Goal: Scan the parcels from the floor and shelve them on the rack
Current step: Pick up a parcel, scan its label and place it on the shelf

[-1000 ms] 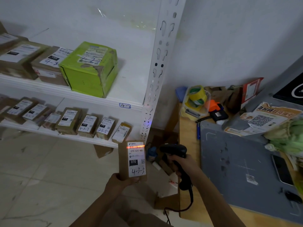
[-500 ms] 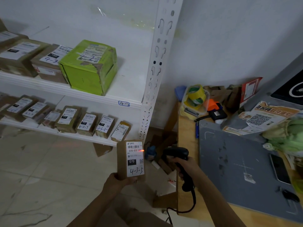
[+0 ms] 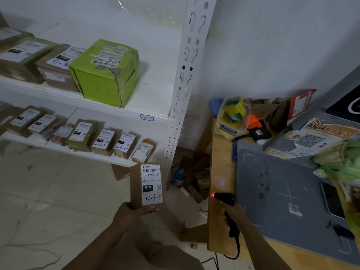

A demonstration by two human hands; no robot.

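Observation:
My left hand [image 3: 131,213] grips the bottom of a small brown parcel [image 3: 146,185], held upright with its white label marked "4-3-5" facing me. My right hand [image 3: 234,211] holds a black barcode scanner [image 3: 226,199] by its handle over the left edge of the wooden table; a red light glows at its nose, away from the parcel. The white rack [image 3: 148,106] stands at the left. Its upper shelf carries a green box [image 3: 106,73] and brown boxes. Its lower shelf carries a row of several small labelled parcels [image 3: 101,140].
The wooden table [image 3: 222,172] on the right bears a grey mat [image 3: 282,193], tape rolls in a clear tub [image 3: 232,115], an orange-and-black device, papers and a phone [image 3: 331,199]. Cardboard scraps and a small blue bottle lie on the tiled floor by the rack post [image 3: 181,90].
The scanner has swung right, away from the parcel and over the table edge; the red scan line has left the label. The parcel stays held in my left hand.

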